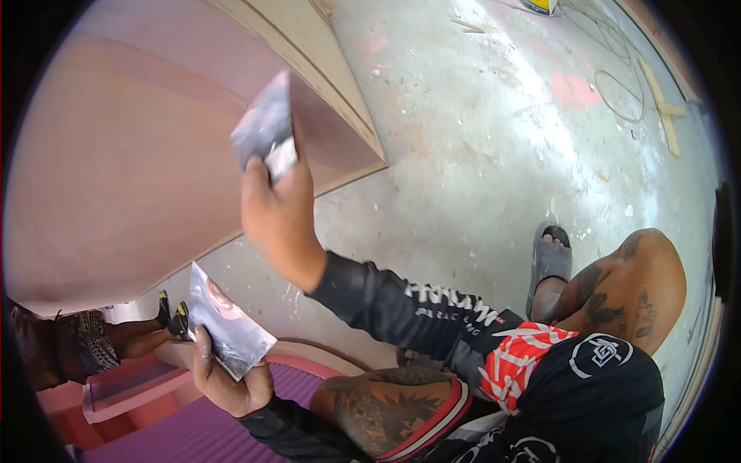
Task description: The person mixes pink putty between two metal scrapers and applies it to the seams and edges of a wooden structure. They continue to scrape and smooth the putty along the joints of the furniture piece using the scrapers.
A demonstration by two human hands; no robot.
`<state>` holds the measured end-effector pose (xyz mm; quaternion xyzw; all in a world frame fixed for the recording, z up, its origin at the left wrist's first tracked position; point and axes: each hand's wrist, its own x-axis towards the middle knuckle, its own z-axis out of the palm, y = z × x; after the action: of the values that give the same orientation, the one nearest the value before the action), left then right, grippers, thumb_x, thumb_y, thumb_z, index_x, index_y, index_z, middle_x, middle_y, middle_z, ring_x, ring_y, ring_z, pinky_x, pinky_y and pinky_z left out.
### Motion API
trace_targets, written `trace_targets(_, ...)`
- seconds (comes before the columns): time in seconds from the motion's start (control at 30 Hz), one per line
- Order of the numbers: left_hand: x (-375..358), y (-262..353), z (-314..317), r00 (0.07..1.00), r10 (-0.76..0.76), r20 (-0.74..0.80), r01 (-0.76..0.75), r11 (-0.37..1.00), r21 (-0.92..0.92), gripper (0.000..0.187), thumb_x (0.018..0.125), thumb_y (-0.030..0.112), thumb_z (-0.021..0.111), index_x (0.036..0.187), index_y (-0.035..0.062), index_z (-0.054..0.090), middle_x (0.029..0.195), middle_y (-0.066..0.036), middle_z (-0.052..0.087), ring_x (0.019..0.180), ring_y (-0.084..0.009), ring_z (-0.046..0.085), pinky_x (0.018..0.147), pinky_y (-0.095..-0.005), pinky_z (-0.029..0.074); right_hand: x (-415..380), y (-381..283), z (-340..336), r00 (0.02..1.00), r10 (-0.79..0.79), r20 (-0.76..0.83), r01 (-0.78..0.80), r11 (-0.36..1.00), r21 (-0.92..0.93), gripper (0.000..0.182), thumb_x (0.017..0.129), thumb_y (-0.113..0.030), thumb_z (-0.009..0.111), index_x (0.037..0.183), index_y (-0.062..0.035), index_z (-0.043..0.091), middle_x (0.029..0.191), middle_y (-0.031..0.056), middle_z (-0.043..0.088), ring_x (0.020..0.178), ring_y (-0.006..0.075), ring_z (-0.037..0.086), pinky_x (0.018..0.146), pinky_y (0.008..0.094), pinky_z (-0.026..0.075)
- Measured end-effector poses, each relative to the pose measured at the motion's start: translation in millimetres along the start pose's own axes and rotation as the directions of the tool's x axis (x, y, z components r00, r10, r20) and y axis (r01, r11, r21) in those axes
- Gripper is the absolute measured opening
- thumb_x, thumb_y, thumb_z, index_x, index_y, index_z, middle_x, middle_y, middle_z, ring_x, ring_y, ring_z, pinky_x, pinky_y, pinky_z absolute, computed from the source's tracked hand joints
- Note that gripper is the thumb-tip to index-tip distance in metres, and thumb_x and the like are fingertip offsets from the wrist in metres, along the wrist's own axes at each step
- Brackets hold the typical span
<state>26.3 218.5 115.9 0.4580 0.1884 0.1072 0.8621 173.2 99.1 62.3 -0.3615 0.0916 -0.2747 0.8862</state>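
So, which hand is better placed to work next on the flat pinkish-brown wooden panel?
Probably the right hand: it holds a thin grey-smeared blade up before the panel. The left hand, below the panel's edge in view, holds a shiny silvery sheet.

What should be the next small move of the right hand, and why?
Probably the right hand should lay its shiny sheet flat against the pinkish panel: that sheet is raised in front of the panel, though contact is unclear, while the left hand holds a second sheet lower in view.
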Motion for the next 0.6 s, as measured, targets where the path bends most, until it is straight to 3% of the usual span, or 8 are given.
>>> trace_targets(0.2,8.0,2.5,24.8,1.000,-0.022,-0.010,0.023,0.997,0.072,0.025,0.098,0.017,0.053,0.119,0.0032,0.057,0.103,-0.007,0.070,0.087,-0.0179,0.070,0.059,-0.0285,0.060,-28.3,-33.4,-69.0,0.683,-0.320,0.657,0.384,0.922,0.049,0.062,0.082,0.007,0.054,0.142,-0.0028,0.042,0.139,0.0176,0.048,0.131,0.0362,0.043,0.109,0.0445,0.035)
trace_targets(0.27,14.4,-0.2,24.1,0.980,-0.182,0.081,0.182,0.983,0.001,0.031,0.097,0.018,0.052,0.123,0.0006,0.054,0.115,-0.011,0.065,0.098,-0.0245,0.068,0.080,-0.0388,0.060,-22.4,-38.0,-83.6,0.406,-0.343,0.847,0.604,0.797,0.033,0.064,0.079,0.007,0.056,0.140,-0.0089,0.047,0.142,0.0144,0.047,0.130,0.0362,0.044,0.109,0.0444,0.035)
trace_targets(0.4,14.8,10.0,30.7,0.962,-0.144,0.232,0.157,0.987,-0.036,0.030,0.096,0.016,0.052,0.121,0.0001,0.054,0.114,-0.013,0.065,0.102,-0.0255,0.067,0.085,-0.0421,0.058,0.4,-33.4,-126.5,0.243,0.135,0.961,0.645,0.717,-0.264,0.061,0.078,0.005,0.054,0.138,-0.0100,0.052,0.138,0.0177,0.051,0.126,0.0323,0.049,0.105,0.0444,0.041)
trace_targets(0.47,15.5,5.3,42.4,0.963,-0.046,0.267,0.057,0.998,-0.034,0.033,0.098,0.018,0.052,0.123,-0.0026,0.053,0.116,-0.014,0.064,0.107,-0.0247,0.064,0.093,-0.0426,0.053,-2.6,-12.8,-154.1,0.463,0.226,0.857,0.349,0.842,-0.411,0.046,0.085,-0.002,0.053,0.130,-0.0075,0.056,0.127,0.0168,0.058,0.118,0.0285,0.056,0.101,0.0432,0.044)
trace_targets(0.5,20.6,-2.4,43.6,0.937,0.214,0.276,-0.255,0.959,0.121,0.036,0.099,0.019,0.052,0.126,-0.0044,0.052,0.118,-0.014,0.063,0.108,-0.0251,0.063,0.096,-0.0422,0.050,-2.6,-10.6,-165.2,0.467,0.222,0.856,0.351,0.842,-0.409,0.046,0.085,-0.002,0.053,0.130,-0.0075,0.056,0.127,0.0168,0.058,0.118,0.0285,0.056,0.101,0.0432,0.044)
trace_targets(0.53,25.6,-11.7,38.9,0.834,0.452,0.317,-0.534,0.804,0.260,0.039,0.100,0.021,0.051,0.128,-0.0062,0.051,0.119,-0.014,0.062,0.109,-0.0255,0.061,0.099,-0.0418,0.048,-1.3,-21.1,-166.4,0.606,0.470,0.642,-0.350,0.882,-0.314,0.039,0.088,-0.004,0.052,0.127,-0.0058,0.056,0.121,0.0139,0.061,0.114,0.0267,0.059,0.098,0.0434,0.046)
trace_targets(0.57,37.2,-21.7,9.3,0.749,0.507,0.426,-0.659,0.629,0.412,0.042,0.102,0.024,0.050,0.128,-0.0092,0.050,0.125,-0.016,0.059,0.112,-0.0281,0.059,0.099,-0.0407,0.046,-0.5,-30.5,-168.9,0.488,0.751,0.445,-0.849,0.528,0.040,0.033,0.091,-0.007,0.051,0.123,-0.0041,0.056,0.115,0.0111,0.064,0.109,0.0250,0.062,0.095,0.0436,0.048)
trace_targets(0.6,35.5,-40.5,26.9,0.627,0.598,0.499,-0.771,0.386,0.506,0.041,0.102,0.028,0.049,0.127,-0.0037,0.053,0.130,-0.021,0.056,0.116,-0.0316,0.058,0.098,-0.0438,0.046,0.7,-38.5,-171.9,0.482,0.760,0.436,-0.851,0.525,0.025,0.033,0.091,-0.007,0.051,0.123,-0.0041,0.056,0.115,0.0111,0.064,0.109,0.0250,0.062,0.095,0.0436,0.048)
